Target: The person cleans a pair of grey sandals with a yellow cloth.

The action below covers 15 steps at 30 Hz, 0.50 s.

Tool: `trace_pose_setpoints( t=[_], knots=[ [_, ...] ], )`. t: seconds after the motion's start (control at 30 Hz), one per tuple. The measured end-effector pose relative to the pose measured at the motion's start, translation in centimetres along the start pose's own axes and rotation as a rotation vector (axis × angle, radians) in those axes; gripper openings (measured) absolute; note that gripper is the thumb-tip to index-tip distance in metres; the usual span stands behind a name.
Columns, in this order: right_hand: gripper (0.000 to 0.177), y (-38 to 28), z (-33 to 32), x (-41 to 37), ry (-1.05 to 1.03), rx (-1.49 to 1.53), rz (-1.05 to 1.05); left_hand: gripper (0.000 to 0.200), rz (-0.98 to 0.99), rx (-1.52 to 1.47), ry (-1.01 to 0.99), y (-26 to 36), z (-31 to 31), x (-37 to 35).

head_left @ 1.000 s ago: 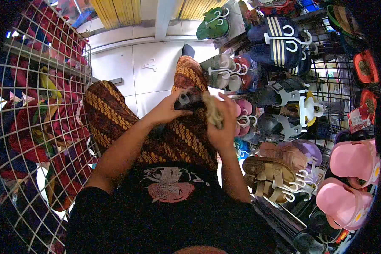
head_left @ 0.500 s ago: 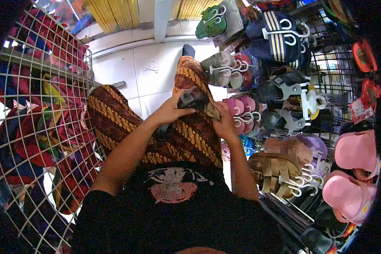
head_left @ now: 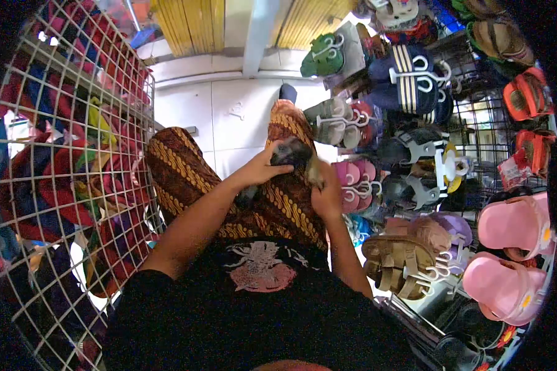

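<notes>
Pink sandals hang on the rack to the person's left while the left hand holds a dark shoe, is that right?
Not quite. The head view shows the pink sandals on the rack to the person's right, not left. The left hand does hold the dark shoe.

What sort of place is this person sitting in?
Most likely a small footwear shop or market stall. Navy striped slides and brown sandals hang on white plastic hangers along a wire rack, with pink clogs beside them. The left hand grips a dark shoe.

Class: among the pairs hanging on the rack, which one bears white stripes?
The navy slides near the top; the pink clogs, tan strappy sandals and green pair show no stripes.
</notes>
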State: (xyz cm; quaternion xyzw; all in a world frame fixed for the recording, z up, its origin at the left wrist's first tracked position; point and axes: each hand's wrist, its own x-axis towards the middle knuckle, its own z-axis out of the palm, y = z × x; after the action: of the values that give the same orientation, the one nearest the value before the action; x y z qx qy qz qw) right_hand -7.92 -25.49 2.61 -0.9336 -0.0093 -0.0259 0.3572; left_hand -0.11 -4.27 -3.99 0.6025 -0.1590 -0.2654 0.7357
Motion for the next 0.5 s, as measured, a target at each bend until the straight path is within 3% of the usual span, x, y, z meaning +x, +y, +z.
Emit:
trace_pose_setpoints(
  t=[0.1,0.17,0.27,0.3,0.4,0.43,0.5],
  knots=[
    [0.068,-1.3,-0.1,0.3,-0.042,0.027,0.016,0.072,-0.118,-0.110,0.287,-1.8,-1.7,0.5],
    [0.068,0.0,1.0,0.5,0.018,0.052,0.023,0.062,-0.130,-0.106,0.407,0.8,-2.0,0.2],
    [0.069,0.4,1.5,0.8,0.057,0.043,0.003,0.050,-0.091,-0.456,0.435,-1.2,-3.8,1.0],
    [0.069,0.4,1.5,0.9,0.059,0.034,-0.011,0.044,-0.171,-0.559,0.535,1.8,-3.0,0.6],
    [0.069,0.4,1.4,0.7,0.080,0.093,-0.044,0.050,-0.251,-0.668,0.492,3.8,-3.5,-0.3],
    [0.070,0.4,1.3,0.6,0.082,0.078,-0.035,0.061,-0.294,-0.623,0.562,5.0,-2.8,-0.4],
    [0.072,0.5,1.2,0.3,0.080,0.046,-0.017,0.068,-0.194,-0.857,0.333,4.3,-3.4,-1.0]
  ],
)
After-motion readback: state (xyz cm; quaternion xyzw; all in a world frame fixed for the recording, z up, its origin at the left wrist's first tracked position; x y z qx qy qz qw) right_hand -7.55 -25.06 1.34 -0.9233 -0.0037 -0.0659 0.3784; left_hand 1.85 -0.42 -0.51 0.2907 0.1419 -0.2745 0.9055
